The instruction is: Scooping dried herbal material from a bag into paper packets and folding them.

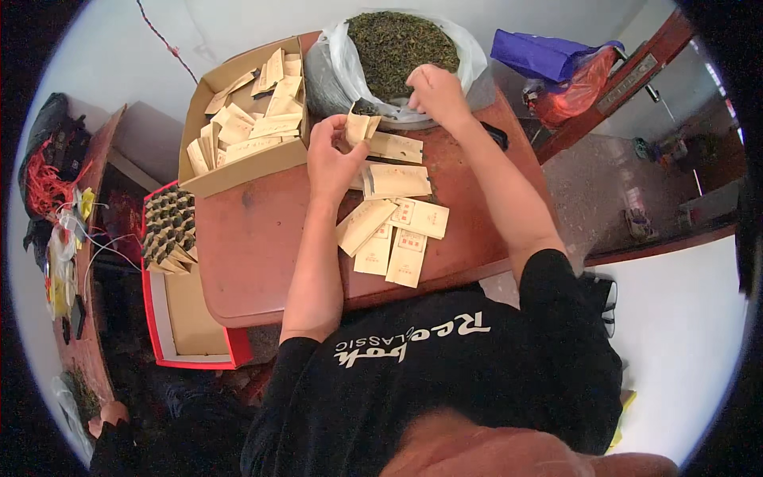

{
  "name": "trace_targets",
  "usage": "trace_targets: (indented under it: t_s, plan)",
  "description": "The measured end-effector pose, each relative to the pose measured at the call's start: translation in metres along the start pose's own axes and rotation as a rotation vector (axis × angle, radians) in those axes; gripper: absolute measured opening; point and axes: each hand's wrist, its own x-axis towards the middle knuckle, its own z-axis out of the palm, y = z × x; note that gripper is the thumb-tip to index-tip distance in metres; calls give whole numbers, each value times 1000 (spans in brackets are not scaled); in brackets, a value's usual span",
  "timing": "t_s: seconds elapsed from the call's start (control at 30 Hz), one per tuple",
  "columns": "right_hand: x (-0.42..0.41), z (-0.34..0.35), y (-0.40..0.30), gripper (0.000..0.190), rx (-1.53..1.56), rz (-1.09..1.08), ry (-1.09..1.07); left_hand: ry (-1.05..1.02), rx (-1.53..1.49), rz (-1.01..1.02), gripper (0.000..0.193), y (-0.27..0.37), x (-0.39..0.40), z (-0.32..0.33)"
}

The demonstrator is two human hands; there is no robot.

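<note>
My left hand (335,160) grips a small kraft paper packet (359,128) upright between thumb and fingers. Dark dried leaves, apparently tea, show at its open top. Just right of it, my right hand (440,95) hovers at the near rim of a large clear plastic bag (325,74) full of loose leaves (402,50). Its fingers are curled together, and whether they pinch any leaves cannot be made out. Below my hands several flat kraft packets (396,180) lie overlapping on the reddish-brown table (250,256); some bear red print.
A cardboard box (244,173) of jumbled packets stands left of the bag. Lower left, a red box (238,349) holds upright packets (170,223) in rows. A dark object (496,136) lies by my right forearm. Another person's hand (110,414) shows at bottom left.
</note>
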Motion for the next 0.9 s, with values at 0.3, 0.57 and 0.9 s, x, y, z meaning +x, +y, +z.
trace_targets:
  t_s: [0.3,0.57,0.9]
  plan:
    - [6,-31,-7,28,374,179,129,5,53,-6,46,2,0,-1]
    - [-29,-8,-60,25,225,-49,47,8,107,30,48,-3,-1,0]
    - [-51,-6,-76,17,-324,-686,216,4,-86,-58,47,-13,2,4]
